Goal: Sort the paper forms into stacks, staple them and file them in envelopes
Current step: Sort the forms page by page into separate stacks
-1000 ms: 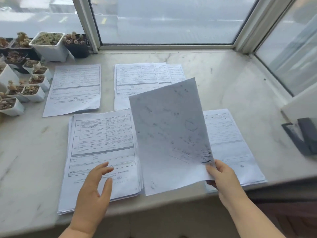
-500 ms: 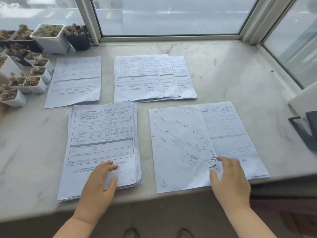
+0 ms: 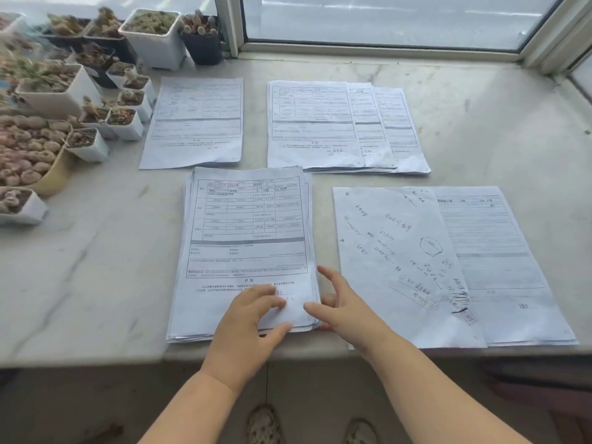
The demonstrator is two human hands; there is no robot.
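A thick stack of printed forms (image 3: pixel 246 225) lies at the near middle of the marble sill (image 3: pixel 96 251). My left hand (image 3: pixel 246 325) rests on its lower part, fingertips pressing the top sheet. My right hand (image 3: pixel 346 309) is at the stack's lower right corner, thumb on the top sheet and fingers spread along the edge. To the right, a handwritten sheet (image 3: pixel 394 251) lies tilted over a printed form (image 3: pixel 493 245). Further back lie a single form (image 3: pixel 195 123) and a fanned pile of forms (image 3: pixel 320 123).
Many small pots of succulents (image 3: pixel 64 91) crowd the left and back left of the sill. The window frame (image 3: pixel 384 49) runs along the back and right. The sill's front edge is just under my wrists, with the floor and my shoes below.
My right hand laid the handwritten sheet on the right-hand pile, let go of it and moved left to the main stack's corner. My left hand stayed on the stack.
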